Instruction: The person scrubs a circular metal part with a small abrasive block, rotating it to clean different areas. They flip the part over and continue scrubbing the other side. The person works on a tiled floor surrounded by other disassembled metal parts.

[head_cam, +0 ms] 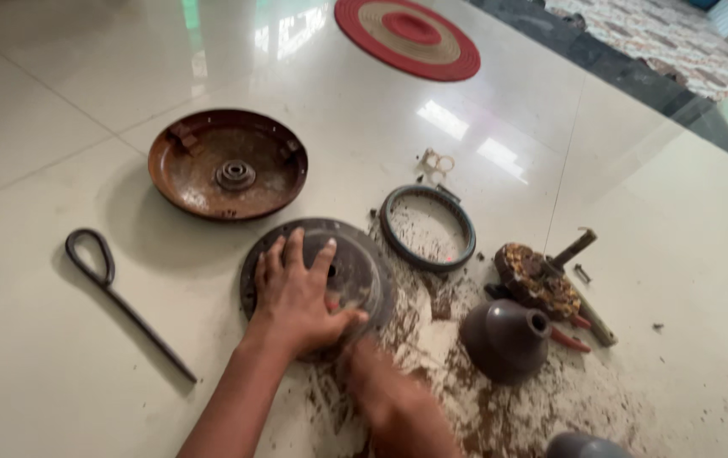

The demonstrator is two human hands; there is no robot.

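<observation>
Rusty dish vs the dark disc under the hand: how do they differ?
The rusty dish is reddish-brown; the dark disc is grey-black. The dish lies hollow side up, with a raised rim, a centre hub and two lugs showing; the disc looks flatter. The dish lies alone on clean floor; the disc has the left hand pressed on it and lies at the edge of brown grime. The right hand is blurred. Both are round with a centre hub.

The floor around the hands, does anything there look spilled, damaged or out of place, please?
Yes. Brown dirt is smeared over the pale tiled floor around the dark metal disc under the left hand. The round cover beyond it looks rusty inside. The right hand is blurred.
</observation>
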